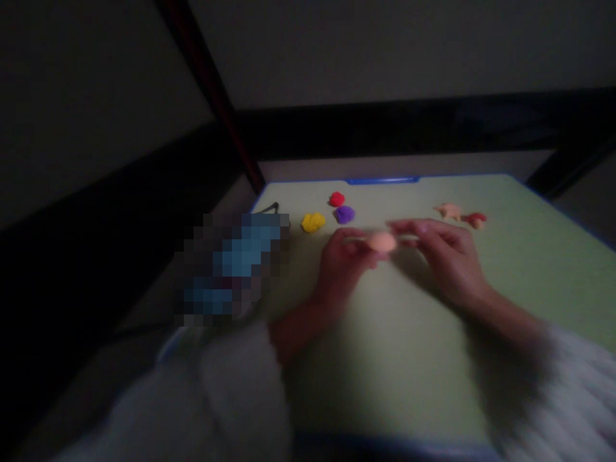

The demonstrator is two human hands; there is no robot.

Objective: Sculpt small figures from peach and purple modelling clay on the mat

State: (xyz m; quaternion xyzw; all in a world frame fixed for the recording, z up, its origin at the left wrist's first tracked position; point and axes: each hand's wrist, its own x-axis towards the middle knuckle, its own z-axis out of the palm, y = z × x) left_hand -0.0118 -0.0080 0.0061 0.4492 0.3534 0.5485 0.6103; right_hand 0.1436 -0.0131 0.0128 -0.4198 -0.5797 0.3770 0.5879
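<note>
A smooth, rounded, peach-coloured lump of modelling clay [382, 242] is held above the table in the fingers of my left hand [339, 263]. My right hand [445, 253] is just to its right, fingers stretched toward it. Whether those fingertips touch the lump is hard to tell in the dim, blurred picture. Beyond my left hand lie a yellow clay lump [313, 222], a purple one [344, 214] and a red one [337, 199]. Past my right hand stand a small peach-coloured figure like an animal [450, 211] and a red piece with a peach-coloured part [476, 220].
The pale green table [409, 359] has a blue rim, with a blue handle-like strip [382, 181] at its far edge. At the left edge is a pixelated bluish patch [240, 263] whose content I cannot make out. A dark wall band runs behind.
</note>
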